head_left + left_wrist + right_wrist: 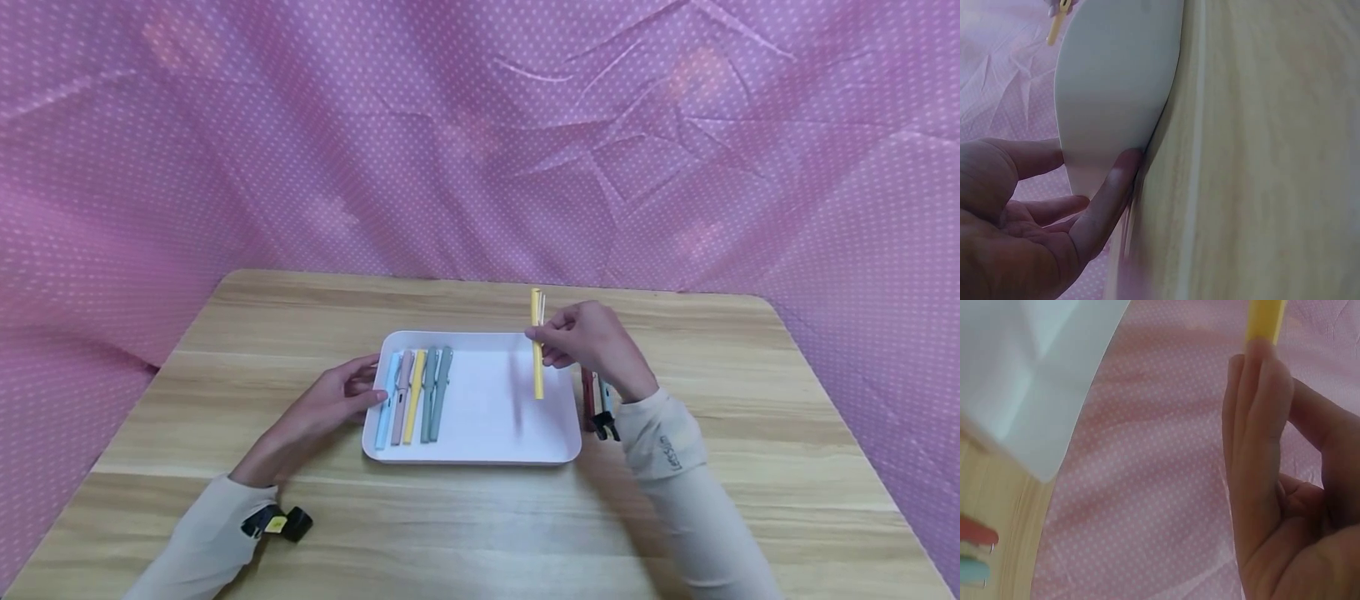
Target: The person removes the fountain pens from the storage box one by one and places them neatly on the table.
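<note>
My left hand (341,396) holds the left end of a white tray (495,454), thumb over the rim and fingers along its outer wall (1110,106). Inside the tray's left part, several capped pens lie side by side: a light blue pen (386,408), a mauve pen (401,404), a yellow pen (414,404) and two grey-green pens (428,404). Above the tray's right end, my right hand (588,337) pinches another yellow pen (537,371) between thumb and fingers. It stands nearly upright in the head view, its clip facing right. The right wrist view shows part of this pen (1265,322) above the fingertips.
Right of the tray, a dark red pen (588,396) and a light blue pen (605,393) lie on the wooden table (450,525), partly covered by the right wrist. A pink dotted cloth (450,167) hangs behind and at both sides of the table.
</note>
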Demonstrator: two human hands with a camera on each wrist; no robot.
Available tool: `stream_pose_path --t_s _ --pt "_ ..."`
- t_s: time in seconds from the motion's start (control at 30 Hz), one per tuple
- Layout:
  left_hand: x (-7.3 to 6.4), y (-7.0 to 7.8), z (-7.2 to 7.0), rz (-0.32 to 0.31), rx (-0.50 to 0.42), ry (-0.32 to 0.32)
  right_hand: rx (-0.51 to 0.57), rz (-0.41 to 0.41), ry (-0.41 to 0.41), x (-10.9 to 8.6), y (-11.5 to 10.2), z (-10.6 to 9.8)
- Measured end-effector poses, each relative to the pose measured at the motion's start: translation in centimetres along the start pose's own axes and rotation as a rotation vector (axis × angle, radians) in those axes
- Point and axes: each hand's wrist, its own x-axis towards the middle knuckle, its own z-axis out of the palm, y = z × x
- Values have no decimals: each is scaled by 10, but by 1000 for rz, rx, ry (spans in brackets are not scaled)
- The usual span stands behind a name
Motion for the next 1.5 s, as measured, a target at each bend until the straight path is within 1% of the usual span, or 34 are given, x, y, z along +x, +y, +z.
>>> stream_pose_path --t_s 0.2,0.27,0.5,0.7,0.97,1.1,1.3,1.5 --pt "-1 2 0 -17 -20 -8 -55 22 24 -8 9 -11" --pt "-2 4 -1 -21 -27 -11 -49 26 34 -11 12 -13" --pt "-2 5 -1 -18 -14 -10 31 34 53 -15 25 -19" --pt "-1 5 -1 -17 -6 -7 32 41 66 -19 36 -25" --pt "-1 4 -1 -17 9 -2 40 43 90 -25 46 -34" --pt "-1 3 -2 -24 7 -4 69 60 92 -28 51 -37" --pt "-1 1 -2 -39 4 -2 52 83 103 -32 64 -43" --pt "0 1 -2 -49 4 0 70 110 97 -33 75 -47"
